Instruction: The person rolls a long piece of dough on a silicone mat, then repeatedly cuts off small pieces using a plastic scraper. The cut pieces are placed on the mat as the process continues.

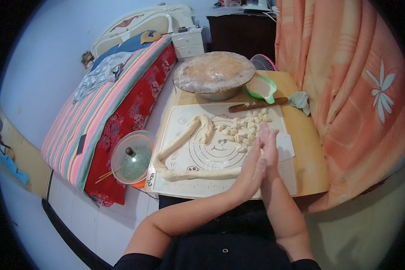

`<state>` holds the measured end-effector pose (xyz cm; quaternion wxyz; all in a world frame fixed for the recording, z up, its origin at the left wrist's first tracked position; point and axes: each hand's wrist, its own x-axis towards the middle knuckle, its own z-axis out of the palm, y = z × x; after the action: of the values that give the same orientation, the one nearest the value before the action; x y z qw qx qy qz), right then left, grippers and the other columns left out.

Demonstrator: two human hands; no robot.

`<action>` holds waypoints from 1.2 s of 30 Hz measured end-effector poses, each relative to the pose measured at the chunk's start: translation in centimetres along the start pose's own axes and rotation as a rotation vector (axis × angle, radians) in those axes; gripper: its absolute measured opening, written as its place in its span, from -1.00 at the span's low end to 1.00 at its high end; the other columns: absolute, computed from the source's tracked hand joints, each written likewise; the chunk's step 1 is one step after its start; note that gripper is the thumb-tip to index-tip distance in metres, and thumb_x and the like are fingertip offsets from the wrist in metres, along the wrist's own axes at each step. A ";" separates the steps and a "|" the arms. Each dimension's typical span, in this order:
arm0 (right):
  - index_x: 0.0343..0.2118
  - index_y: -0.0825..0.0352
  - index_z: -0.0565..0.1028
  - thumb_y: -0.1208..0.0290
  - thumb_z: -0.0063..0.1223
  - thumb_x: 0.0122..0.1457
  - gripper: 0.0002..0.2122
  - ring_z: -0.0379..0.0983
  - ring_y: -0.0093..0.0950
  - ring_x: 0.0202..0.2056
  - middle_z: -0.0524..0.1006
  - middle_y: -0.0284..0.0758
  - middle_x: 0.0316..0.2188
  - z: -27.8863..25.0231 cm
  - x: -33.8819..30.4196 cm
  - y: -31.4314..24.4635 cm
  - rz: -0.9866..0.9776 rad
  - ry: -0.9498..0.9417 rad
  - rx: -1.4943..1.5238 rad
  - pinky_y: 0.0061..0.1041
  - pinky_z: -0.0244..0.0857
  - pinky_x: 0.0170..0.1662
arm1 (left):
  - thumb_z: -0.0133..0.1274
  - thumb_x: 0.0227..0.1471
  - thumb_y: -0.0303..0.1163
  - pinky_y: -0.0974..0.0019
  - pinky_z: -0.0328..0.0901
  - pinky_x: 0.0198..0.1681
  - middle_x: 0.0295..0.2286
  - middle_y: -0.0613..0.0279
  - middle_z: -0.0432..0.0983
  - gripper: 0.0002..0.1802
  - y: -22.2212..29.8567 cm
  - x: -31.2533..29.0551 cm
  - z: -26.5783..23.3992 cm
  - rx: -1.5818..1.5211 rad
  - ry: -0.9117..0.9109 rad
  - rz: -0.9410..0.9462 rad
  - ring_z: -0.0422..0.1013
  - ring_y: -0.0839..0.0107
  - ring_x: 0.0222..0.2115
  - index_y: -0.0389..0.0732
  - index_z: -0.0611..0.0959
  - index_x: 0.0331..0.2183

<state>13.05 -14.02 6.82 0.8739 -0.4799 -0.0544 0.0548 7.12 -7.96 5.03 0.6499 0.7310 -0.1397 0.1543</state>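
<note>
My left hand [253, 167] and my right hand [269, 146] meet palm to palm above the right side of the white printed mat [175, 155]. Their fingers point away from me, straight and pressed together. Whatever lies between the palms, if anything, is hidden. Just beyond the fingers, many small cut dough pieces [240, 130] are scattered on the mat. A long dough rope [177, 143] bends around the mat's left side. Its near stretch runs along the front towards my left wrist.
Behind the mat stands a basin under a large floury round cover [215, 72]. Right of it are a green-rimmed bowl [261, 87], a wooden rolling pin [256, 105] and a cloth [300, 101]. A clear-lidded pot [132, 157] stands left. An orange curtain [351, 90] borders the table's right.
</note>
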 end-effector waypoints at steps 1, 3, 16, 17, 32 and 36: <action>0.38 0.32 -0.16 -0.21 -0.57 0.34 -0.25 -0.31 -0.37 0.40 -0.21 -0.21 0.41 0.8 -1.0 0.2 0.016 -0.002 0.013 -0.39 -0.45 0.39 | -0.44 0.31 0.08 0.17 -0.25 0.35 0.27 -0.23 -0.06 -0.24 -1.4 1.4 -0.7 -0.049 -0.067 -0.147 -0.13 0.05 0.32 -0.22 -0.04 0.32; 0.38 0.32 -0.17 -0.21 -0.58 0.34 -0.25 -0.38 -0.36 0.40 -0.25 -0.19 0.41 1.9 -4.1 1.6 0.048 -0.092 0.027 -0.37 -0.48 0.39 | -0.43 0.32 0.05 0.18 -0.26 0.35 0.29 -0.20 -0.10 -0.26 -0.1 3.9 -3.8 0.124 -0.106 -0.277 -0.14 0.07 0.32 -0.21 -0.04 0.32; 0.14 0.40 0.26 -0.06 -0.43 0.39 -0.43 0.24 -0.38 0.12 0.30 -0.16 0.13 4.2 -6.8 5.2 -0.075 0.020 -0.107 -0.40 0.03 0.25 | -0.54 0.31 0.19 0.28 -0.16 0.32 0.29 -0.02 -0.02 -0.17 -1.3 5.6 -5.0 0.005 0.176 -0.127 -0.13 0.25 0.32 -0.31 0.09 0.29; 0.08 0.39 0.29 -0.04 -0.40 0.40 -0.47 0.28 -0.38 0.05 0.35 -0.17 0.06 3.1 -6.1 5.6 0.025 0.043 0.002 -0.40 0.09 0.19 | -0.55 0.31 0.19 0.28 -0.13 0.31 0.29 -0.02 -0.02 -0.17 -0.5 5.8 -4.8 -0.112 0.139 -0.228 -0.12 0.26 0.32 -0.31 0.11 0.28; -0.24 0.27 0.36 -0.02 -0.35 0.39 -0.60 0.33 -0.49 -0.26 0.38 -0.40 -0.37 3.2 -1.8 2.6 0.116 0.138 0.525 -0.47 0.23 -0.04 | -0.39 0.35 -0.01 0.24 0.11 0.17 0.07 -0.02 0.33 -0.35 -4.6 3.0 -6.1 -0.266 0.055 -0.322 0.28 0.21 0.03 -0.34 0.21 0.20; 0.15 0.37 0.31 -0.12 -0.47 0.38 -0.39 0.26 -0.44 0.05 0.40 -0.27 0.01 3.9 -2.0 3.1 -0.058 0.164 0.124 -0.43 0.04 0.22 | -0.48 0.34 0.08 0.29 -0.12 0.31 0.23 -0.04 0.11 -0.25 -1.6 2.2 -4.3 -0.425 -0.027 -0.443 0.00 0.24 0.27 -0.31 0.07 0.29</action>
<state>10.36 -9.45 6.19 0.9047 -0.4260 0.0071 -0.0067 9.59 -3.52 4.92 0.8040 0.5934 -0.0145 -0.0336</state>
